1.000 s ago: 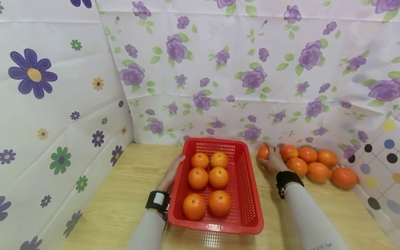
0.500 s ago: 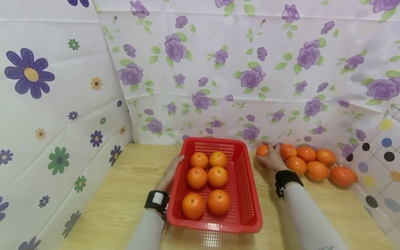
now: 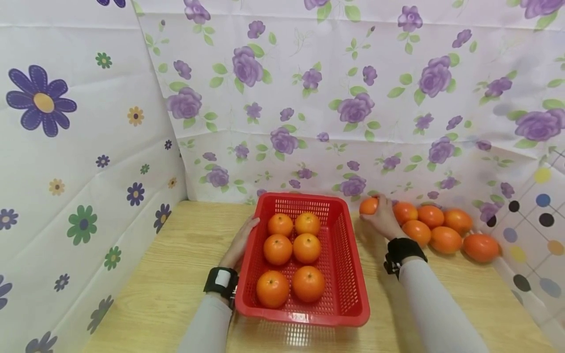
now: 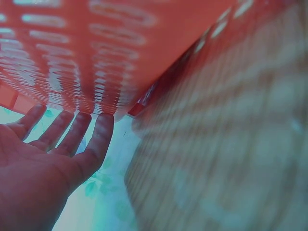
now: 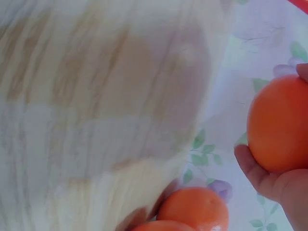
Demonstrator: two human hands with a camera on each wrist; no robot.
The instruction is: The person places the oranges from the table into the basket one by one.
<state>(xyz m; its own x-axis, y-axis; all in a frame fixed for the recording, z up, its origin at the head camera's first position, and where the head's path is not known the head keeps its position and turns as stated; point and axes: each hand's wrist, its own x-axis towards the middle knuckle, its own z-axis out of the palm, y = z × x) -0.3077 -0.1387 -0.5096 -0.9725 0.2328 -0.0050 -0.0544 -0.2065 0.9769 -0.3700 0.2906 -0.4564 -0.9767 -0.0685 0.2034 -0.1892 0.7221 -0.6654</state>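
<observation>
A red perforated plastic basket (image 3: 304, 319) stands on the table, with several oranges (image 3: 278, 249) in two columns on its floor. Along the basket's left side lies my left hand (image 3: 238, 245); in the left wrist view its extended fingers (image 4: 100, 134) reach to the slotted wall (image 4: 159, 38). To the right of the basket, my right hand (image 3: 383, 220) grips an orange (image 3: 368, 206) between thumb and fingers, close to the back wall. The right wrist view has this held orange (image 5: 281, 125) at its right edge, up off the table.
Several more oranges (image 3: 445, 239) lie in two rows at the back right, just beside my right hand. Flower-printed cloth (image 3: 309, 98) hangs behind the wooden table (image 3: 163, 274) and on the left; a dotted sheet (image 3: 540, 235) borders the right.
The orange in my right hand has risen slightly and separated from the row beside it. My left hand keeps its place at the basket, and the basket's oranges have not moved.
</observation>
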